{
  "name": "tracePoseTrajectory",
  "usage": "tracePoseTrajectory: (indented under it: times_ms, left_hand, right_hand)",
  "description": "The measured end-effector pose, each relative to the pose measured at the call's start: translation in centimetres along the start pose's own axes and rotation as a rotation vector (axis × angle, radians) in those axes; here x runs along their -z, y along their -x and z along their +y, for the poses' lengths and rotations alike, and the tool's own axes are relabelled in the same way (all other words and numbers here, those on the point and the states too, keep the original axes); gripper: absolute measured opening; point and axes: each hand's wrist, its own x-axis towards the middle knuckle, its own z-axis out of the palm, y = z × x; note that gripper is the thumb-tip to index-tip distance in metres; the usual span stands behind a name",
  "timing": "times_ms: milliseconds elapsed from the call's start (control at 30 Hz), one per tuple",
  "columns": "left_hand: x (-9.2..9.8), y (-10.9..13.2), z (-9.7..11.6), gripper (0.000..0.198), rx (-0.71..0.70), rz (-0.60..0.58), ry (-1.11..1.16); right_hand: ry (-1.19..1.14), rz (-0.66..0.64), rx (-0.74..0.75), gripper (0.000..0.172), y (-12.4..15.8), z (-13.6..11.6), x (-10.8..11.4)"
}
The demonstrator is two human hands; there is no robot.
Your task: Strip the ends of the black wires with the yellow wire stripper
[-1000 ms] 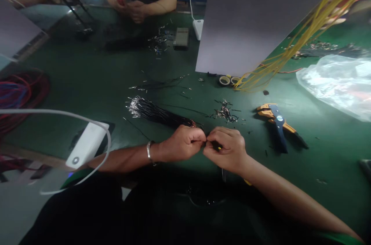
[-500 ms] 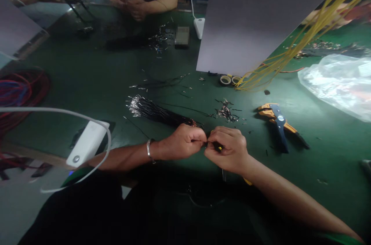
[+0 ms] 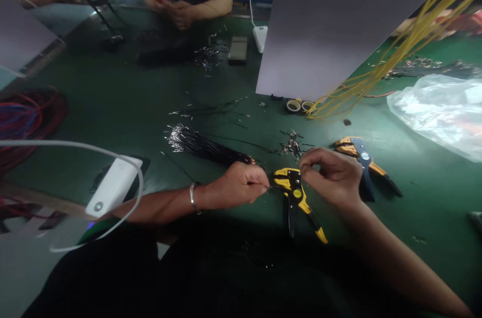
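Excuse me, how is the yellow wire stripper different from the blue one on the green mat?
The yellow-and-black wire stripper has yellow and black handles; the blue-and-orange wire stripper has blue and orange ones. The first lies nearer the left hand, the second farther right. A thin wire reaches the first's jaws, but none reaches the second's. Both have the same shape, with spread handles.

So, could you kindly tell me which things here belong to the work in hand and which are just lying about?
In use: left hand pinching a thin wire; right hand; yellow-handled wire stripper; bundle of black wires.
Lying about: second wire stripper; tape rolls; plastic bag.
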Motion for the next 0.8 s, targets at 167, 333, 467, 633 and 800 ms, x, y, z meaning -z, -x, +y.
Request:
tracePoseTrajectory:
  times_ms: [167,333,467,633,800]
  left_hand:
    - [0.2,-0.5,-0.6,0.007,0.245,0.047,0.342]
    - [0.4,-1.1,-1.3,0.008,0.255,0.101,0.503]
    - [0.5,-1.3,-1.1,0.009,0.266,0.129,0.528]
    - [0.8,-1.4,-0.8,0.010,0.263,0.146,0.546]
    - [1.0,-1.5,-1.1,0.012,0.244,0.154,0.568]
  right_hand:
    - [-0.219,-0.073,-0.275,0.007,-0.8,0.9,-0.1]
    - [-0.342,-0.077,-0.333,0.007,-1.2,1.2,-0.9]
    - [-0.431,-0.111,-0.392,0.008,-1.4,1.7,-0.9]
    - [-0.584,-0.132,-0.488,0.008,-1.5,2.3,-1.1]
    - [-0.660,-0.129,-0.540,0.010,-1.5,2.6,-1.4]
